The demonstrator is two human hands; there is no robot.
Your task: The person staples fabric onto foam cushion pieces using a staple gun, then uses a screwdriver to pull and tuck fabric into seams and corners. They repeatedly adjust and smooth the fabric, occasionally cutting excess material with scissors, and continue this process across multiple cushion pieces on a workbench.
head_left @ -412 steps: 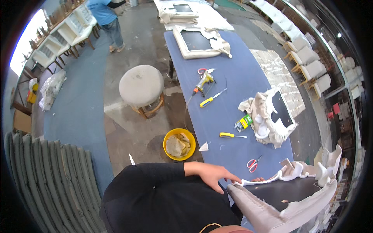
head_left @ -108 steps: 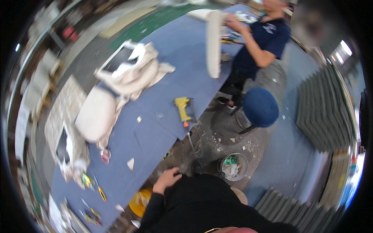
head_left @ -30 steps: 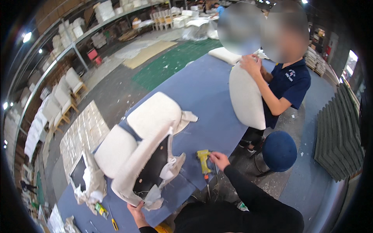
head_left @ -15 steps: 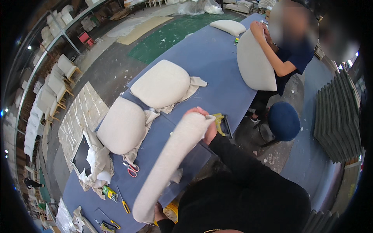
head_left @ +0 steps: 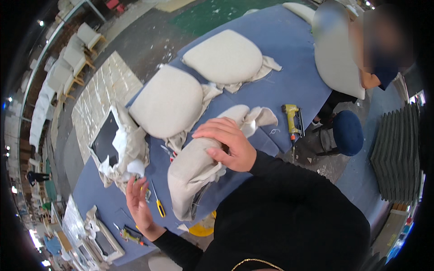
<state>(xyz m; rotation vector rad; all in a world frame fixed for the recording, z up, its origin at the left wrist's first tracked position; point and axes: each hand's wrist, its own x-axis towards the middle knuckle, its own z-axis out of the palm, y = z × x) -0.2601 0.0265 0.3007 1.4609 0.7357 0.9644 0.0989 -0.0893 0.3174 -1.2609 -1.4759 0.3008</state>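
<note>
My right hand [head_left: 230,144] grips a beige fabric-covered chair seat [head_left: 192,165], with fingers laid over its upper side and the thumb apart. The seat stands tilted on its edge near my body, loose cloth bunched along its dark underside. My left hand [head_left: 141,210] is raised, fingers apart and holding nothing, left of the seat. Close to it lie a yellow-handled screwdriver [head_left: 160,208] and an unfinished seat frame [head_left: 118,149] with white padding. Scissors with red handles [head_left: 172,156] are partly hidden behind the seat I hold.
Two covered seats [head_left: 167,101] lie farther back on the blue table [head_left: 289,58]. A yellow-green staple gun [head_left: 293,122] rests near the right edge. Beyond it are a blue round stool [head_left: 348,132] and a person holding a large pale panel [head_left: 337,63]. A yellow bucket [head_left: 201,229] stands below the near edge.
My left hand has let go of the seat's lower end and moved left. The seat has turned, showing its loose cloth and underside. My right hand now lies over its upper side.
</note>
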